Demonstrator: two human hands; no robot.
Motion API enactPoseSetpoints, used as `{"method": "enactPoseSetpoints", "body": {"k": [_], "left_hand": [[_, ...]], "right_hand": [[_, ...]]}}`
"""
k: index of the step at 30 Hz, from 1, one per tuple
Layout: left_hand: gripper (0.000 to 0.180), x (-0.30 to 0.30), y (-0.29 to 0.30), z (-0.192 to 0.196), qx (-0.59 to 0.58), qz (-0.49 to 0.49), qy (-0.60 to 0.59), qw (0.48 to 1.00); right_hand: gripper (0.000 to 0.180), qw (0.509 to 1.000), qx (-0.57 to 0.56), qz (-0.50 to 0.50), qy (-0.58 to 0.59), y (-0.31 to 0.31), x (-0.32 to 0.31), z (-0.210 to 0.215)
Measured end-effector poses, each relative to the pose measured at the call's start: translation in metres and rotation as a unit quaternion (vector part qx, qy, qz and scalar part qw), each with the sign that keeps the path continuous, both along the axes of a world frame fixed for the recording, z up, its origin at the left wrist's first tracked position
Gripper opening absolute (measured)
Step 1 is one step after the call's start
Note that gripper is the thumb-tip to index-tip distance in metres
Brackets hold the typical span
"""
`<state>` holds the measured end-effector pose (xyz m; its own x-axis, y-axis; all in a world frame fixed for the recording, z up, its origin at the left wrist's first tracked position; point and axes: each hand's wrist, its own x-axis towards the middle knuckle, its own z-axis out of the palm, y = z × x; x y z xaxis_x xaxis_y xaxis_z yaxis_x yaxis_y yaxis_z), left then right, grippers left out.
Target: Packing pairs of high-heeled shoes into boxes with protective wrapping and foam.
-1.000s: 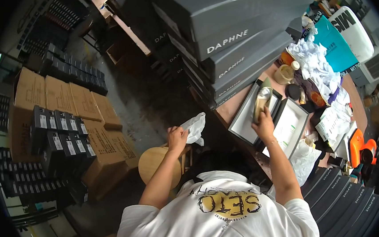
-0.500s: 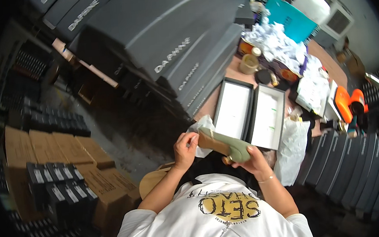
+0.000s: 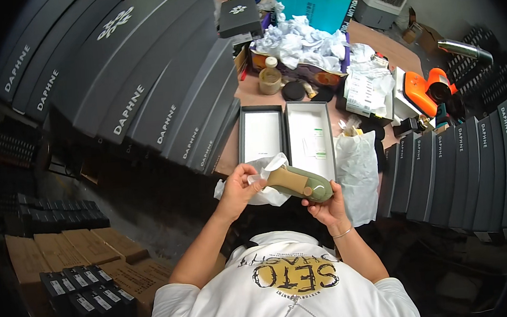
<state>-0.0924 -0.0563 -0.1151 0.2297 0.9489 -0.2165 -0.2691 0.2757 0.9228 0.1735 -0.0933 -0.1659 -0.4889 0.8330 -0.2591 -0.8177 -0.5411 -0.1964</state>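
Above the table's near edge is a sage-green shoe [image 3: 321, 190] with a tan underside, tilted so that its sole shows. My right hand [image 3: 329, 209] grips one end of it, thumb and fingers closed around the edge. At the other end my left hand [image 3: 241, 189] has its fingers bent together on crumpled white tissue paper [image 3: 270, 164], right against the shoe. More of that paper hangs under the shoe. Just beyond lie two open halves of a shoebox, a dark-edged half [image 3: 262, 135] on the left and a white-lined half [image 3: 308, 115] on the right.
Tall stacks of dark shoeboxes [image 3: 159, 100] rise at the left, with another row [image 3: 445, 173] at the right. Behind are a jar [image 3: 269, 81], a box of crumpled paper [image 3: 301, 41] and an orange tool [image 3: 420, 94]. A white paper bundle [image 3: 357, 174] lies beside the shoebox.
The view has swung right, so the table sits further left. The shoe has turned to show more of its sole, and my left hand is now at the white paper by its end.
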Motion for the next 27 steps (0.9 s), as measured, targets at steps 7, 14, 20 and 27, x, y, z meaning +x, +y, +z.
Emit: {"method": "enactPoseSetpoints", "body": {"k": [7, 14, 20, 27], "left_hand": [[0.029, 0.069, 0.025, 0.038, 0.205, -0.043, 0.367, 0.906], [0.026, 0.140, 0.026, 0.060, 0.415, 0.047, 0.348, 0.839], [0.042, 0.187, 0.014, 0.062, 0.568, -0.059, 0.173, 0.802], [0.038, 0.168, 0.018, 0.035, 0.497, -0.147, 0.121, 0.846]], "right_hand": [[0.065, 0.999, 0.031, -0.016, 0.020, 0.006, 0.055, 0.004], [0.060, 0.997, 0.059, -0.031, -0.049, 0.016, 0.087, 0.043], [0.045, 0.918, 0.094, -0.202, -0.327, 0.019, 0.042, 0.071], [0.048, 0.944, 0.101, -0.256, -0.181, 0.051, 0.069, 0.047]]}}
